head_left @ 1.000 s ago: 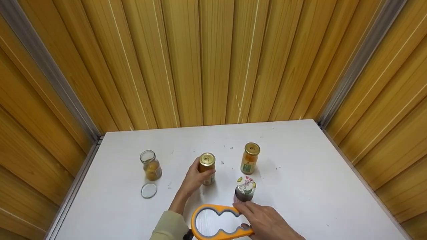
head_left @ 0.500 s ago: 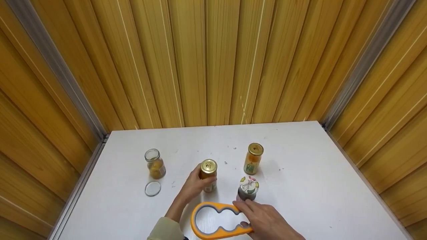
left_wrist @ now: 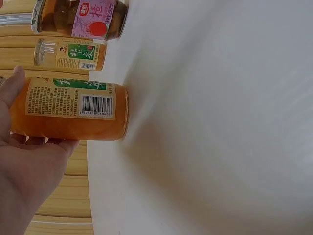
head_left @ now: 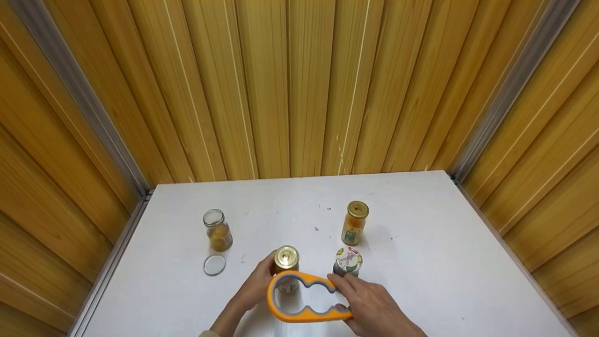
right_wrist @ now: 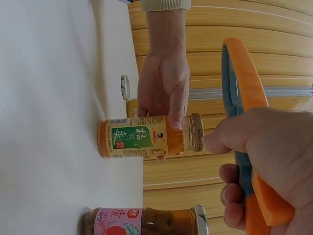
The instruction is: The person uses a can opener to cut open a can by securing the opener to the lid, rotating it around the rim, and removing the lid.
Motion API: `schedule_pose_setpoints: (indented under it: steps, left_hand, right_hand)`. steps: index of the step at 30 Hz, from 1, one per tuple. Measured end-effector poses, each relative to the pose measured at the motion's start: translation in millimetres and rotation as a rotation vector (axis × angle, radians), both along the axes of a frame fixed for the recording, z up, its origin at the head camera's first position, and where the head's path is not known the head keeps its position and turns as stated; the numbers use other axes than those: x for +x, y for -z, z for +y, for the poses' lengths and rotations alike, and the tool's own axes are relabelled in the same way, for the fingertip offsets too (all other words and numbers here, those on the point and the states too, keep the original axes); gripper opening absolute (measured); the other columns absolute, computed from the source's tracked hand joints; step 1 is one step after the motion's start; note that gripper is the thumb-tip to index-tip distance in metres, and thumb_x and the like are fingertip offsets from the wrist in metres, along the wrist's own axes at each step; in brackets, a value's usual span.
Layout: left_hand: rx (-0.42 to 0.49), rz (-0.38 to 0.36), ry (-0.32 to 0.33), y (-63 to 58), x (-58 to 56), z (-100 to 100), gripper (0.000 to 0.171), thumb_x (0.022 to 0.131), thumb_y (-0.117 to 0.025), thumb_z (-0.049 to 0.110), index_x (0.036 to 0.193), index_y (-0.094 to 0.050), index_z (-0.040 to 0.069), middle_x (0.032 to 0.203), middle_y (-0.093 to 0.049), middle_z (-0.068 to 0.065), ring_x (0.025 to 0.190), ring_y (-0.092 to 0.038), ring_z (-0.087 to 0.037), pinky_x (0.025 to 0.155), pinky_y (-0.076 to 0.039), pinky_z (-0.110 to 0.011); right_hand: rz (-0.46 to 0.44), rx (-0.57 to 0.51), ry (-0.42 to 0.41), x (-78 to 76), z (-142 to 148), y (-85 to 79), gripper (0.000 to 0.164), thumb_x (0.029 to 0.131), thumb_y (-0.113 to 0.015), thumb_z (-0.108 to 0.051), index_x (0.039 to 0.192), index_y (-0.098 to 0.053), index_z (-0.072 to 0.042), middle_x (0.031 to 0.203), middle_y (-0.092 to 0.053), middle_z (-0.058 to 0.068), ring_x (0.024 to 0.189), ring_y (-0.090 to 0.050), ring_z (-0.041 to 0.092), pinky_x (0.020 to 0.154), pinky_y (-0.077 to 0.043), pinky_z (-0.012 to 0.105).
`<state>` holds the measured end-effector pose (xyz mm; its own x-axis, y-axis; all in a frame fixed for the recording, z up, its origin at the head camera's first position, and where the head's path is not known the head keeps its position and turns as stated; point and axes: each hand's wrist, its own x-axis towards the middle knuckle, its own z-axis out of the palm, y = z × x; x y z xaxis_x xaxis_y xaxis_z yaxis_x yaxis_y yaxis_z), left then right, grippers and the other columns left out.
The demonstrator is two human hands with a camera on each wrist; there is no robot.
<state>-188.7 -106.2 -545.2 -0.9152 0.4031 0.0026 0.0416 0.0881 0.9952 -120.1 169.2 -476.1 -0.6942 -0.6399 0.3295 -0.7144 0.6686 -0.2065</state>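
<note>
My left hand [head_left: 255, 286] grips an upright glass jar [head_left: 287, 257] with a gold lid, orange contents and a green and cream label. In the right wrist view the thumb lies across this jar [right_wrist: 142, 137] just below its lid. My right hand [head_left: 376, 306] holds an orange jar opener [head_left: 306, 316] with grey scalloped inner edges. The opener's rounded end overlaps the front of the jar in the head view; in the right wrist view the opener [right_wrist: 249, 73] stands apart from the lid. Close beyond the right hand is a dark-filled jar [head_left: 347, 262] with a patterned white lid.
Another gold-lidded jar [head_left: 354, 224] stands farther back on the white table [head_left: 412, 262]. At the left are a lidless glass jar [head_left: 218, 234] with yellowish contents and a loose lid [head_left: 214, 265]. Wood-patterned walls [head_left: 299, 93] enclose the back and sides.
My left hand has drawn the gold-lidded jar nearer to me, down in the head view. The opener has risen slightly in view and now overlaps the jar. The camera has shifted a little.
</note>
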Motion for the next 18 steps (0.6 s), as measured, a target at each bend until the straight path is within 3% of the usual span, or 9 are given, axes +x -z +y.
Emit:
schedule_pose_setpoints:
  steps: [5, 8, 12, 15, 18]
  left_hand:
    - [-0.001, 0.003, 0.026, -2.6, 13.9, -1.8, 0.060, 0.082, -0.071, 0.026, 0.135, -0.043, 0.022, 0.124, -0.056, 0.000, 0.114, -0.052, -0.019, 0.101, -0.036, -0.044]
    - [-0.024, 0.006, 0.023, -5.1, 18.7, -0.5, 0.057, 0.082, -0.072, 0.027, 0.132, -0.047, 0.027, 0.123, -0.057, 0.002, 0.114, -0.052, -0.019, 0.101, -0.034, -0.048]
    - [-0.026, 0.024, 0.067, -6.1, 28.1, 0.4, 0.054, 0.081, -0.071, 0.026, 0.131, -0.049, 0.027, 0.123, -0.057, 0.000, 0.115, -0.050, -0.021, 0.104, -0.028, -0.050]
    - [-0.033, -0.026, 0.089, -6.5, 36.5, 2.5, 0.055, 0.079, -0.074, 0.027, 0.129, -0.050, 0.024, 0.121, -0.059, 0.001, 0.113, -0.051, -0.021, 0.103, -0.027, -0.053]
    - [-0.053, -0.124, 0.097, -8.1, 43.7, 7.2, 0.055, 0.076, -0.077, 0.025, 0.125, -0.052, 0.024, 0.117, -0.060, 0.003, 0.111, -0.051, -0.019, 0.102, -0.022, -0.060]
  right_hand:
    - [-0.006, -0.003, 0.034, 0.1, -3.4, -1.4, 0.062, 0.074, -0.076, -0.022, 0.129, -0.048, -0.014, 0.096, -0.058, -0.004, 0.074, -0.054, 0.005, 0.054, -0.047, 0.020]
    - [-0.022, 0.006, 0.070, -1.2, -6.1, -3.7, 0.061, 0.075, -0.076, -0.023, 0.128, -0.048, -0.013, 0.098, -0.058, -0.004, 0.077, -0.057, 0.005, 0.056, -0.050, 0.023]
    - [-0.047, 0.016, 0.111, -2.4, -9.7, -6.5, 0.062, 0.075, -0.076, -0.024, 0.129, -0.048, -0.013, 0.100, -0.060, -0.003, 0.079, -0.059, 0.006, 0.059, -0.052, 0.025]
    - [-0.066, 0.005, 0.123, -2.4, -11.7, -7.6, 0.066, 0.071, -0.077, -0.022, 0.129, -0.048, -0.012, 0.104, -0.060, 0.000, 0.082, -0.061, 0.010, 0.062, -0.053, 0.027]
    - [-0.071, -0.004, 0.132, -2.5, -13.7, -7.5, 0.067, 0.070, -0.078, -0.020, 0.129, -0.048, -0.012, 0.108, -0.060, 0.001, 0.085, -0.061, 0.012, 0.065, -0.054, 0.030]
